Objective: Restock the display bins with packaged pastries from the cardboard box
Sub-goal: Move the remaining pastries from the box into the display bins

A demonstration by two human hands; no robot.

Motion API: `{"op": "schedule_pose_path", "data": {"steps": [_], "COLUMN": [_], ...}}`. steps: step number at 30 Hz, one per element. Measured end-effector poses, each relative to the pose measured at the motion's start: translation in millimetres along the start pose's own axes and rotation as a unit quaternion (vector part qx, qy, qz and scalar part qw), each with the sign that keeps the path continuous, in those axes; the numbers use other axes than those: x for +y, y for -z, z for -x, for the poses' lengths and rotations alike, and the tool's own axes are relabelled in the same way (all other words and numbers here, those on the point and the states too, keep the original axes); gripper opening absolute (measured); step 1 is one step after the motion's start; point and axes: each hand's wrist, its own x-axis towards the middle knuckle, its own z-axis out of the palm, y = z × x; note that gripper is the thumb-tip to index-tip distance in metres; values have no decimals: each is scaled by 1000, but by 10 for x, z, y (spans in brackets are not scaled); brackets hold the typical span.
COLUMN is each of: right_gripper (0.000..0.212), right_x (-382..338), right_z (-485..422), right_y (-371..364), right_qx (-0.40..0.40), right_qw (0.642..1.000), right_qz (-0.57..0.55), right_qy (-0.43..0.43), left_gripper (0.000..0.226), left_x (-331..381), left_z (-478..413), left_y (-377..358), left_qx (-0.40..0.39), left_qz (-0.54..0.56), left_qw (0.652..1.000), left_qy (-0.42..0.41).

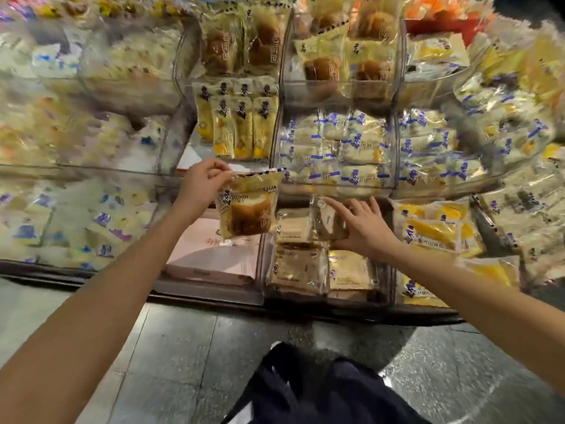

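We stand at a tiered display of clear bins, both bare arms reaching forward. Our left hand [205, 181] pinches the top seam of a bread pack [248, 209] between thumb and curled fingers. The pack hangs upright in the air in front of the display, its brown loaf showing through the clear wrapper. It is over the join between a pink liner [214, 255] and the low bin [263, 270] beside it.

Our right hand [365, 229] is open, its fingers spread and nearly straight. The index finger lies along the top of a tan pack [327, 223] standing in that low bin, and the thumb is at the pack's lower edge. More tan packs [301, 267] lie flat in front of it in the same bin.

On the tier above, yellow packs [240, 130] stand in rows, and white packs [339, 148] with blue print are heaped just to their right. Higher still stand brown loaves [244, 44] wrapped like the one we hold. Right of the low bin lie orange-yellow packs [434, 231]. The display's left side is too blurred to read.

Below us are the grey floor [183, 347] and our dark trousers [305, 390].
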Motion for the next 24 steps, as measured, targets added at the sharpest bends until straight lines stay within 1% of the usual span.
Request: {"op": "schedule_pose_path", "data": {"steps": [2, 3, 5, 8, 12, 14, 16, 19, 22, 24], "right_gripper": [101, 100, 99, 95, 90, 88, 83, 81, 79, 76], "right_x": [-169, -255, -406, -573, -690, -676, -629, -495, -326, -253], "right_z": [-24, -30, -64, -136, -304, -397, -457, -469, -439, -473], "right_y": [-103, -152, -268, -497, -800, -897, -908, -830, -760, -695], "right_qx": [4, 0, -24, -56, -101, -108, -107, -105, -100, -123], "right_qw": [1000, 999, 999, 998, 994, 993, 994, 993, 991, 986], "right_qz": [-15, -18, -6, 10, 36, 46, 26, -47, -53, -78], "right_qy": [-19, -27, -32, -18, -14, -12, -9, -27, -64, -84], "left_gripper": [4, 8, 19, 18, 19, 17, 17, 18, 20, 20], "left_x": [-60, -106, -210, -358, -534, -615, -685, -746, -758, -743], "left_z": [-107, -141, -186, -216, -283, -327, -369, -396, -406, -419], "left_y": [69, 91, 116, 109, 141, 181, 224, 269, 263, 247], "left_qx": [-15, -21, -36, -63, -46, -42, -35, -23, -20, -19], "left_qz": [0, 2, 8, 21, 50, 61, 79, 85, 93, 96], "left_qw": [1000, 1000, 999, 998, 998, 997, 996, 996, 994, 994], "left_qy": [-4, -7, -15, -7, 6, 13, 22, 32, 46, 51]}}
